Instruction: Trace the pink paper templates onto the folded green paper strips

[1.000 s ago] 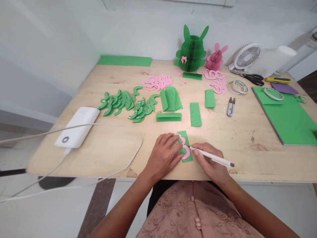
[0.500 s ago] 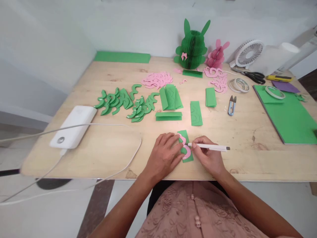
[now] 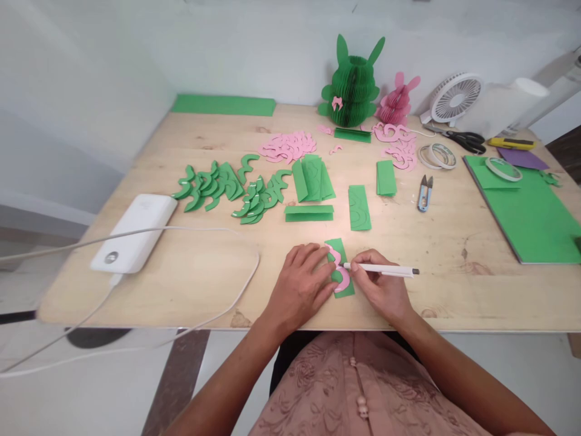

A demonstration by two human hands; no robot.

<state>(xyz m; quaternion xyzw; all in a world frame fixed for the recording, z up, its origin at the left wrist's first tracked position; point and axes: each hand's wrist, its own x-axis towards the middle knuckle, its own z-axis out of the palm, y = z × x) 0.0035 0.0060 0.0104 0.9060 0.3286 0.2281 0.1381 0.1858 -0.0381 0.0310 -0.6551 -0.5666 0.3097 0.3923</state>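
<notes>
While the left hand [image 3: 305, 280] lies flat, fingers extended, over the left side of a pink shape [image 3: 344, 281] and the green slip [image 3: 338, 243] beneath it, the right hand [image 3: 385, 289] pinches a pen [image 3: 385, 269] whose tip sits at or close to the notch between the shape's two curves; whether it touches paper is too small to tell. Shape and slip lie near the front edge of the bench [image 3: 454, 242], between the hands, nearer the body than a marked slip [image 3: 359, 208] that bears drawn curves. The likeliest trouble, I judge, is the shape sliding on its slip: the left fingers seem to hold it from one side only, so a hard sideways push of the pen could turn it and send any line astray. The notch might also catch the tip or lift a thin edge. Because the shape takes up much of the slip's width, a small shift could carry an outline off the right side. Both could drift together if the left hand pressed too lightly. Farther left, a cord [image 3: 247, 286] loops clear of the left forearm; a wide sweep of that arm could snag it and drag it across the power bank [image 3: 138, 233]
</notes>
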